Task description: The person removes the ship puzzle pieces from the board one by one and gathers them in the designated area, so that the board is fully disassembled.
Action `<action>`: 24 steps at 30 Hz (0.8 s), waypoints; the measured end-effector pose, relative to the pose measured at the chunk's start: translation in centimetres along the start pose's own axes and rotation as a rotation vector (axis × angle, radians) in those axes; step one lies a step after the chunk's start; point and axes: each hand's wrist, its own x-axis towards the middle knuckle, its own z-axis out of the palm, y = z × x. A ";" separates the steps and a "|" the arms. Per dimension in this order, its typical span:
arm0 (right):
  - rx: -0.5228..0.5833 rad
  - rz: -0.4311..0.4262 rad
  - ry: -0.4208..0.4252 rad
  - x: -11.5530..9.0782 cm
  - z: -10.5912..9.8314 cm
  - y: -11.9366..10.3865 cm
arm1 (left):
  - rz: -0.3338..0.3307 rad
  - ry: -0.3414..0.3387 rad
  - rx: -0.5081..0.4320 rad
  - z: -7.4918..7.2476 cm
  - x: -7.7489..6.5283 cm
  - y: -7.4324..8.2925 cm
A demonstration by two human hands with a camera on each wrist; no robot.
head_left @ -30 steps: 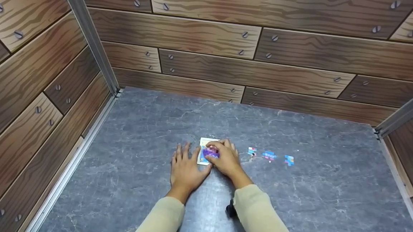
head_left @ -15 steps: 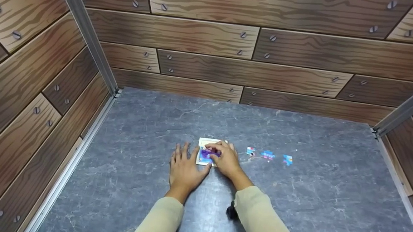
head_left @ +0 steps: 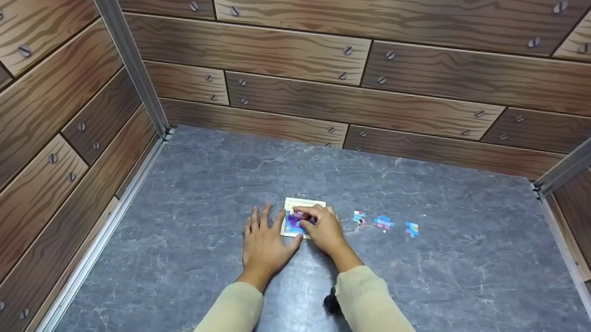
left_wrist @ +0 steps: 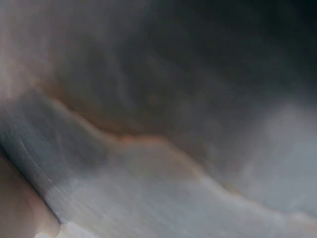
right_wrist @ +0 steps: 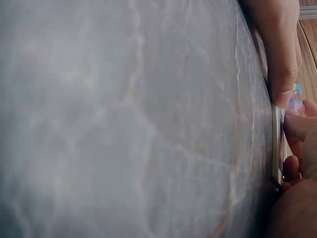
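Note:
A small square jigsaw board (head_left: 298, 202) with a pale rim and a blue, purple picture lies flat in front of me. My left hand (head_left: 265, 243) rests palm down on the table at its left side, fingers spread, index finger and thumb at its edges. Over the board's right half, my right hand (head_left: 326, 231) has thumb and curled fingers together low on the picture. In the right wrist view, a colourful puzzle piece (right_wrist: 296, 96) stands tilted above the board at the right thumb tip, pinched there; the fingers hide part of it. The left wrist view is mostly blurred tabletop.
To the right of the board lie three loose items: a puzzle piece (head_left: 359, 217), a wider blue-pink piece (head_left: 383, 222) and a blue-orange piece (head_left: 412, 229). Wood-patterned walls (head_left: 289, 94) with metal corner posts enclose the grey marbled table (head_left: 453, 278) at back and sides.
The right thumb and fingers have shifted slightly over the board with the puzzle piece, uncovering more of its rim and picture. The left hand stays in place; the loose pieces have not moved.

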 end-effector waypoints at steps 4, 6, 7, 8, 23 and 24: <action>-0.027 0.033 -0.003 0.2 0.1 -0.2 | -0.002 0.003 -0.008 0.0 0.0 -0.1; -0.036 0.054 -0.010 0.2 0.2 -0.3 | -0.003 0.004 -0.013 0.0 0.0 -0.1; -0.039 0.063 -0.012 0.2 0.2 -0.3 | -0.004 0.004 -0.014 0.0 0.0 -0.1; -0.044 0.069 -0.013 0.3 0.2 -0.4 | -0.004 0.004 -0.016 0.1 0.0 0.0; -0.044 0.051 0.020 0.1 0.3 -0.2 | 0.003 0.012 -0.008 0.2 0.1 -0.1; -0.045 0.053 0.022 0.1 0.3 -0.2 | 0.003 0.012 -0.008 0.2 0.1 -0.1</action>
